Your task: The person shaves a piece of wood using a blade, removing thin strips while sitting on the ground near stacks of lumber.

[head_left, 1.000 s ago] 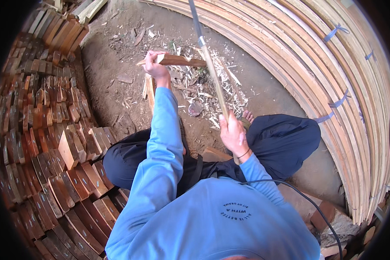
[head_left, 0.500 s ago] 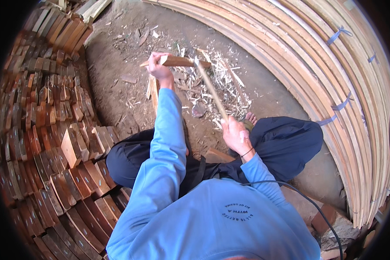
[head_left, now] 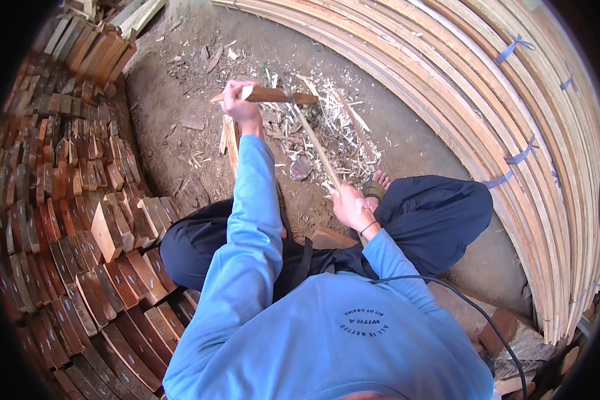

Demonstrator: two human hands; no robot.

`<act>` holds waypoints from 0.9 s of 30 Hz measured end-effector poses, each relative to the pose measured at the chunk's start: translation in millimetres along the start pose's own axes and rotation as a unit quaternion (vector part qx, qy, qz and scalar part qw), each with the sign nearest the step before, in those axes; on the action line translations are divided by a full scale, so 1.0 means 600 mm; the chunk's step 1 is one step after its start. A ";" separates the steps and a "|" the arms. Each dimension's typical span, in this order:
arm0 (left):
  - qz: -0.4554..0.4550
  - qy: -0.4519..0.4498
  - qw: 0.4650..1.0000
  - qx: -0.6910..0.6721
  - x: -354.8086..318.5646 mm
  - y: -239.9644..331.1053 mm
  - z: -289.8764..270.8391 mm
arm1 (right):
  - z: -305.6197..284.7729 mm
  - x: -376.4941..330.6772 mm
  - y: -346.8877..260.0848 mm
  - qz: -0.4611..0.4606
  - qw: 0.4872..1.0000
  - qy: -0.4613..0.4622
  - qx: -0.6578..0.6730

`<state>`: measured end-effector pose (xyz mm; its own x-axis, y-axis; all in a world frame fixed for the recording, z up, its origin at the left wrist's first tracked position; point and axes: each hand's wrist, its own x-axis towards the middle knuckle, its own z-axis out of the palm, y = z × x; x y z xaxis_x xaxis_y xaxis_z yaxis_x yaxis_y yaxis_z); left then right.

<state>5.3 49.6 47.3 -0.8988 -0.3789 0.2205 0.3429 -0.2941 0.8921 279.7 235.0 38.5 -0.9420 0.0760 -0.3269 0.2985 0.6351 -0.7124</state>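
Observation:
In my left hand (head_left: 240,105) is a short wood block (head_left: 273,95), fingers wrapped round its left part. The block lies about level above the ground, its right end free. My right hand (head_left: 352,205), nearer my body, grips the lower end of a tool with a long, thin wooden handle (head_left: 320,152). That handle slants up and left to the block, where the tool's head (head_left: 289,90) is at the block's right half. The head is narrow and blurred; I cannot tell its exact kind or whether it touches the wood.
Stacked wood blocks (head_left: 123,280) rise along my left. Long pale wood strips (head_left: 513,127), tied with blue bands, curve along the right. Wood chips (head_left: 340,123) litter the dirt floor beneath my hands. An upright wood piece (head_left: 231,141) stands below my left hand. A black cable (head_left: 467,300) crosses my right arm.
The tool's head has shifted left and slightly up along the block, and my right hand has moved a little left. My left hand still holds the block, and the whole view has shifted slightly.

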 end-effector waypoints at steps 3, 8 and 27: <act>-0.003 0.013 1.000 -0.021 0.009 -0.006 -0.021 | -0.024 0.010 -0.013 -0.033 0.999 0.012 -0.006; -0.019 0.011 0.998 -0.050 -0.006 0.000 0.001 | -0.018 -0.005 -0.018 -0.065 0.995 0.062 0.044; -0.017 0.023 0.998 -0.061 0.001 -0.003 -0.007 | 0.002 -0.007 -0.008 -0.022 0.999 0.035 0.028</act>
<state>5.6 46.1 44.2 -0.8979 -0.4056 0.1713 0.3466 -0.4112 0.8431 282.6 230.9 42.5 -0.9622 0.1043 -0.2516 0.2631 0.5958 -0.7588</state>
